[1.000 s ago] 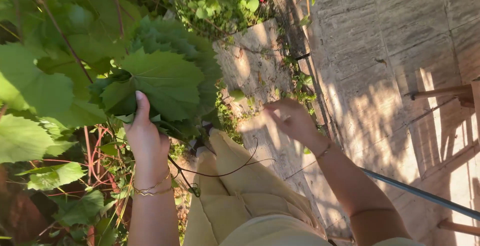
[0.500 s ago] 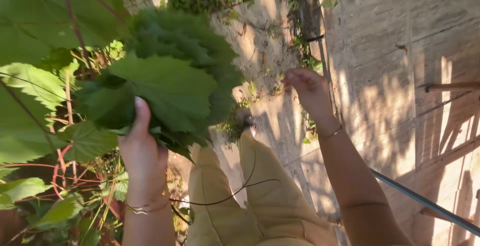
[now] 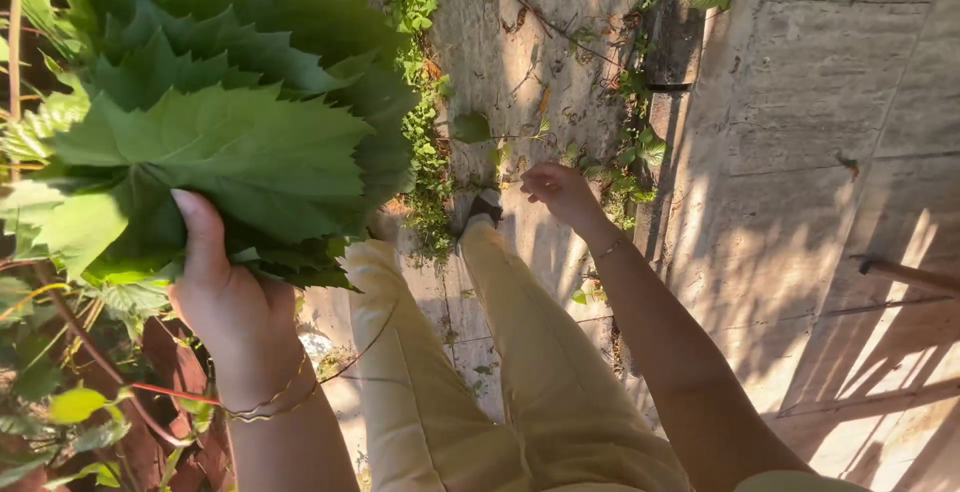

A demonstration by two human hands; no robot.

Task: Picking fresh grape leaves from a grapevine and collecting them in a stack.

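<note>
A thick stack of broad, lobed green vine leaves with toothed edges (image 3: 215, 142) fills the upper left of the view, fanned out flat with the top leaf facing the camera. The left hand (image 3: 225, 297) is clamped on the stack from below, thumb pressed up across the face of the top leaf and the other fingers hidden behind the bundle. Thin gold bangles (image 3: 265, 402) ring that wrist.

The right hand (image 3: 558, 190) hangs well apart from the leaves, out over the ground, its fingers curled loosely inward; whether anything small is pinched between them cannot be made out in the shade. A slim bracelet (image 3: 607, 248) sits on its wrist.

Between the two arms, the person's legs in pale yellow trousers (image 3: 500, 372) run down toward a dark shoe (image 3: 485, 208) planted on the weathered grey stone paving (image 3: 800, 102), which is dappled with sun and leaf shadow. A strip of small green weeds and creepers (image 3: 430, 152) grows along a joint in the stones beside the feet. At lower left, more vine foliage and thin reddish stems (image 3: 90, 352) crowd beside the left forearm. A brown wooden bar (image 3: 905, 274) juts in from the right edge.
</note>
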